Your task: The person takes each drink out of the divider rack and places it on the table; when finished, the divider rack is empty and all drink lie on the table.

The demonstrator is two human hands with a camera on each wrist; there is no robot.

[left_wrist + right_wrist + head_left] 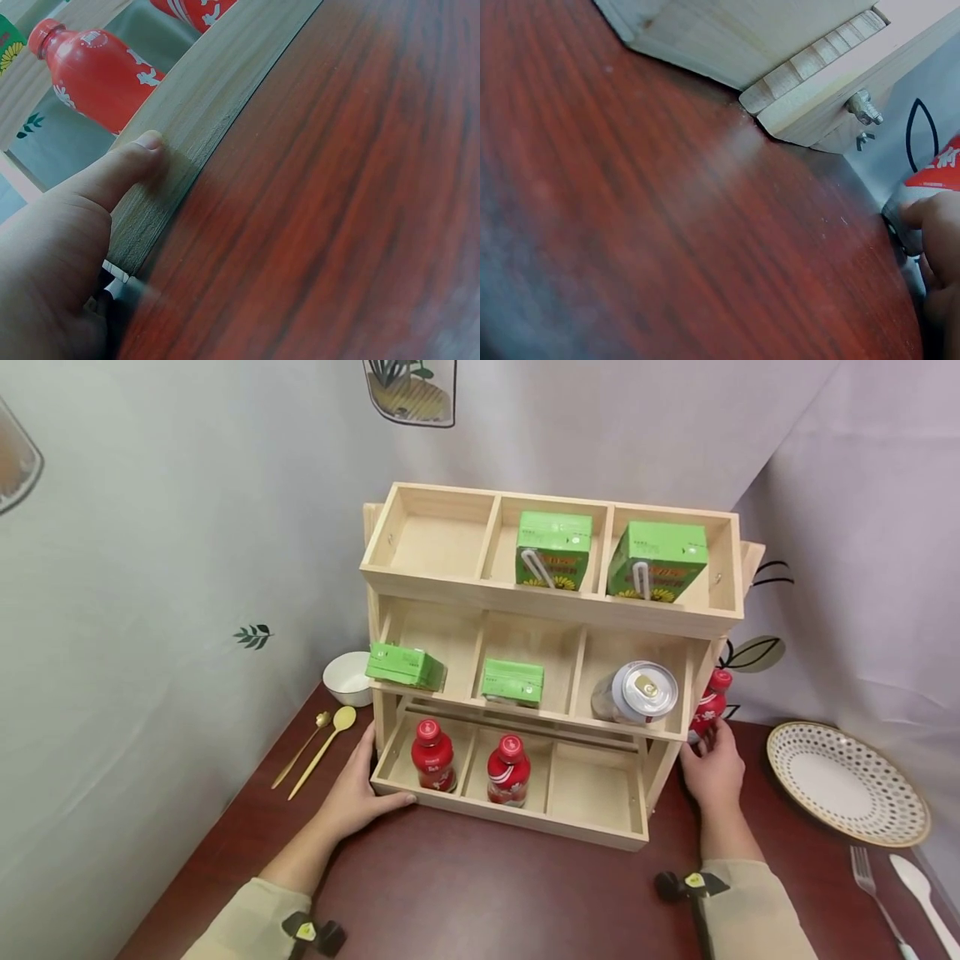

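Note:
A three-tier wooden rack (457, 578) with divided compartments stands on the table. At its lower left corner is my left hand (358, 793), thumb on the front board and fingers along the side; the thumb (139, 154) shows close up in the left wrist view. My right hand (714, 768) holds a red-labelled bottle (708, 703) beside the rack's right side, which partly hides it. Two similar red bottles, a left one (433, 758) and a middle one (508, 772), stand in the bottom tier, whose right compartment is bare.
Green drink cartons (555, 539) occupy the upper two tiers, with a silver can (647, 689) at middle right. Left are a white bowl (348, 677) and gold spoons (330, 739). Right lie a dotted plate (840, 781), a fork (866, 872) and a white spoon (918, 885).

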